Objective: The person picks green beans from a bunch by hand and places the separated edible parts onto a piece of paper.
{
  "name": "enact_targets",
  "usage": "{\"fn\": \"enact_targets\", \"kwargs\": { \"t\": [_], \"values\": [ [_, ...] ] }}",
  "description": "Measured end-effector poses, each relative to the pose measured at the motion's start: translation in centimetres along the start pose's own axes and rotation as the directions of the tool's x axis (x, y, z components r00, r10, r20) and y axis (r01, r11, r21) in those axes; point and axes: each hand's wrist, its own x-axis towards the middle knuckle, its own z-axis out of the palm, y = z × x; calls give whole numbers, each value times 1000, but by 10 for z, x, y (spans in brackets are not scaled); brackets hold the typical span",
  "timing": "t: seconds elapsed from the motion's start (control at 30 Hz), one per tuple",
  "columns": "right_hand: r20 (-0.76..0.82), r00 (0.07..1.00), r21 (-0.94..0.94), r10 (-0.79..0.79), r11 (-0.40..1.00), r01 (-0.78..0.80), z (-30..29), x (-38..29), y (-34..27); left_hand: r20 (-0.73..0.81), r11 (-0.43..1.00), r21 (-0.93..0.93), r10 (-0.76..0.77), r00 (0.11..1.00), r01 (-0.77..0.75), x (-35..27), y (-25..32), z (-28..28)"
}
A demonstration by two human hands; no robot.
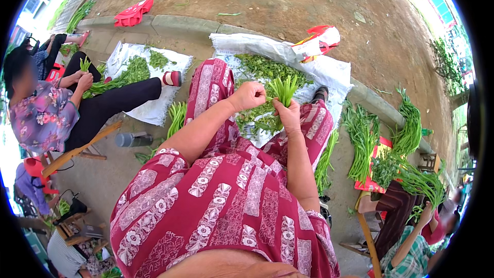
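My right hand (288, 116) grips a bunch of green vegetable stems (285, 89) above my lap, their cut-looking ends pointing up and away from me. Leaves of the bunch hang below the fist. Close beside it on the left, my left hand (249, 95) has its fingers curled in, thumb near the forefinger. A pale stem shows between the two hands, but whether the left fingers pinch it is unclear. Beyond and beneath my hands, a heap of loose green leaves (270, 70) lies on a white woven sack (247, 41) spread between my feet.
Long-stemmed greens lie by my left leg (177, 117) and right leg (327, 162). A red-and-white plastic bag (318, 42) rests on the sack's far edge, near a stone kerb (185, 25). Seated people handle greens on both sides. A clear bottle (133, 139) lies at left.
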Motion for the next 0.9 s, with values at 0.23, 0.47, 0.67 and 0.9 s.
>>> {"fn": "enact_targets", "kwargs": {
  "t": [0.23,0.47,0.67,0.9],
  "values": [
    [-39,994,-178,-98,980,90,8,1,6,-118,905,396,218,969,-156,4,7,7],
    [-54,985,-254,-161,957,143,7,2,10,-81,807,545,319,944,-226,3,12,11],
    [-67,979,-264,-194,949,170,11,0,5,-110,774,599,331,937,-203,0,16,12],
    [-71,988,-200,-140,972,123,13,-11,-15,-63,676,731,202,977,-93,-1,10,16]
  ]
}}
